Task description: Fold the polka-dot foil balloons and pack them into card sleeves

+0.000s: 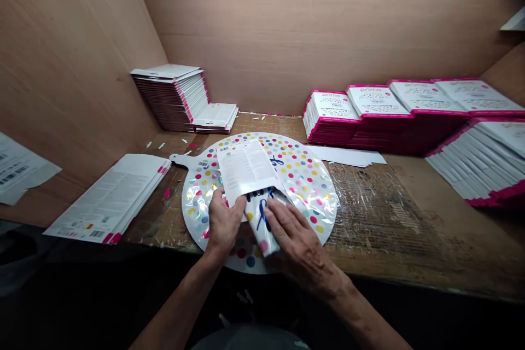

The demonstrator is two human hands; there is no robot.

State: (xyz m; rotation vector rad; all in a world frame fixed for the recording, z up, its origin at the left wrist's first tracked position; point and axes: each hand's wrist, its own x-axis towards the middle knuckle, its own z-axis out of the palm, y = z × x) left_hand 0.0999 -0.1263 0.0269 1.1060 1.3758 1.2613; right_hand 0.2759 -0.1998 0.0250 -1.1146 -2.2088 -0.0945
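Inspecting the booth, plywood walls (287, 22) are found around a wooden bench (377, 219), its top patched with tape. Pink-edged packs (369, 115) are stacked at the far right, another stack (176, 98) is set in the far left corner, and a pile of printed cards (110, 197) is placed at the near left. At bench centre, a round polka-dot foil balloon (311, 186) is laid flat, its tab (180, 160) pointing left. A folded strip of foil (260, 224) is seen running under the lower edge of a printed sheet (246, 169) resting on the balloon. The left hand (223, 224) is placed at that edge, its fingers curled; whether they are gripping cannot be told. The right hand (301, 246) is laid on the strip, its fingers extended and not closed. The foil is judged light, soft and slippery, and prone to creasing; hold is best taken at the folded strip or the tab.
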